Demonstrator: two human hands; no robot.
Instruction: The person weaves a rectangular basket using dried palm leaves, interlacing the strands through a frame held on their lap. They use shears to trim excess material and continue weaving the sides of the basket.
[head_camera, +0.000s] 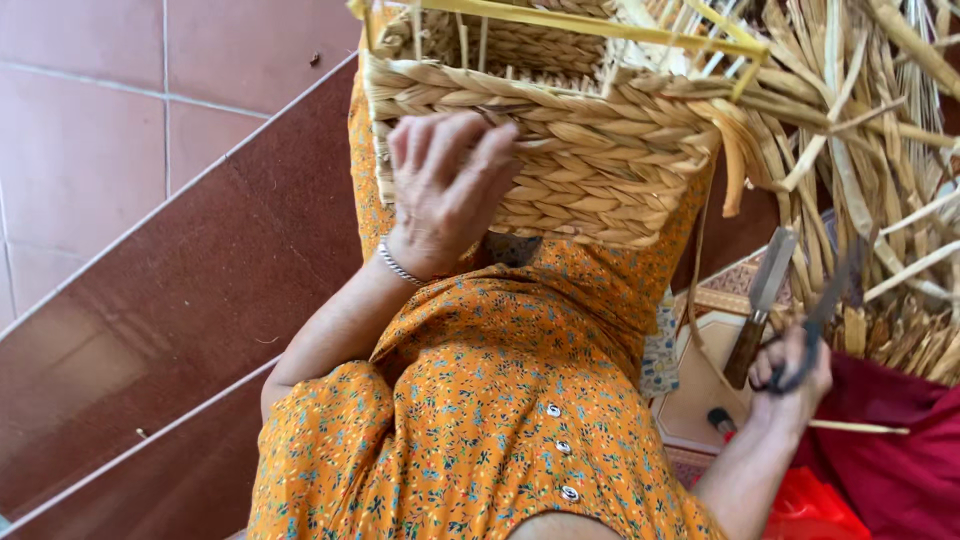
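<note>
Left hand (445, 190): fingers spread flat against woven basket (560, 150), steadying, not gripping.
Right hand (793, 375): fingers closed through scissors (815, 315) handles.
Risk: basket likely slipping off lap, being merely pressed; blades snagging loose straw (880, 130).

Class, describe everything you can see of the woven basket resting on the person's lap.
The woven basket is box-shaped, plaited from thick, pale tan braided fibre over a frame of thin yellow rods that show along its open top. It looks unfinished: loose strands trail from its right side. It rests tilted on the lap, against the orange flowered dress. The left hand lies spread on its near wall.
</note>
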